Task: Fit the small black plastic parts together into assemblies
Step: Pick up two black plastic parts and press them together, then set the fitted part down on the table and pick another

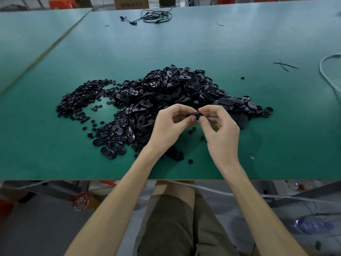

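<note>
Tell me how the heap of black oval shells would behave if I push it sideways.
Probably it would not move as one block: the heap of oval shells is loose, with pieces lying at every angle, so upper ones would likely slide off. The smooth green table should let them skid easily. Each shell looks thin and light.

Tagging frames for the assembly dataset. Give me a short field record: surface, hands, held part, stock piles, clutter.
surface: green table
left hand: pinches the left end of a black oval part
right hand: pinches the right end of the same part
held part position: between both hands, at the near side of the big pile
oval shell pile: table centre
small round parts heap: left of the oval pile, merging into it
clutter: black cable at far edge; white cable at right edge
</note>
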Demonstrator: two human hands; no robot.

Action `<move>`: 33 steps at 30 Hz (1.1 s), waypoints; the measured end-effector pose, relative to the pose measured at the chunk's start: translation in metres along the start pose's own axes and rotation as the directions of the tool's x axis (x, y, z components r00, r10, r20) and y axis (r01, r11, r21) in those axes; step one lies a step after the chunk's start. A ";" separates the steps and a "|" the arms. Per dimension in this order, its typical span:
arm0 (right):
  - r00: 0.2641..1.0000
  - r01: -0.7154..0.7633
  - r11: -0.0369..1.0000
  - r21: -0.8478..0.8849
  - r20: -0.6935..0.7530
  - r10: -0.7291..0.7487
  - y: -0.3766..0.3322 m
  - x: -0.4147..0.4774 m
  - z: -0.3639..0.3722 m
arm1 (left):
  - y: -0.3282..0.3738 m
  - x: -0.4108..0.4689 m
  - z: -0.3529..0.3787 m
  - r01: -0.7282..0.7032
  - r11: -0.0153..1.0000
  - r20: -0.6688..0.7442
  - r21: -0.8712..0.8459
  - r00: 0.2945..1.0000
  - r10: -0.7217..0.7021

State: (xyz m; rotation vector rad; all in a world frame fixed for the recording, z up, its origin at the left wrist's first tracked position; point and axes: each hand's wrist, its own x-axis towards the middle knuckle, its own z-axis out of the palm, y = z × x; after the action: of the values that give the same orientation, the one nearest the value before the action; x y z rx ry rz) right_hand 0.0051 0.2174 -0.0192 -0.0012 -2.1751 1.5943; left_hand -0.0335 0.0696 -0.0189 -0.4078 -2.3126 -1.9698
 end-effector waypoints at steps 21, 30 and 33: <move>0.986 -0.038 0.999 -0.006 -0.162 0.036 -0.005 0.000 -0.001 | 0.000 0.002 -0.003 -0.043 0.982 -0.137 0.184 0.988 0.069; 0.980 -0.143 0.989 -0.040 -0.147 0.136 0.002 0.002 0.000 | -0.003 0.005 0.001 -0.030 0.858 -0.020 0.512 0.999 0.047; 0.989 -0.097 0.994 -0.045 -0.117 0.091 0.001 0.002 -0.001 | -0.003 0.005 0.001 -0.026 0.833 -0.009 0.552 0.999 0.037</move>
State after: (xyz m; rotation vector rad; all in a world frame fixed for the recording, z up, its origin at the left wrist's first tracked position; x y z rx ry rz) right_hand 0.0033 0.2188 -0.0189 -0.2090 -2.1546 1.5488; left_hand -0.0391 0.0707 -0.0205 -0.3637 -2.6844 -1.1821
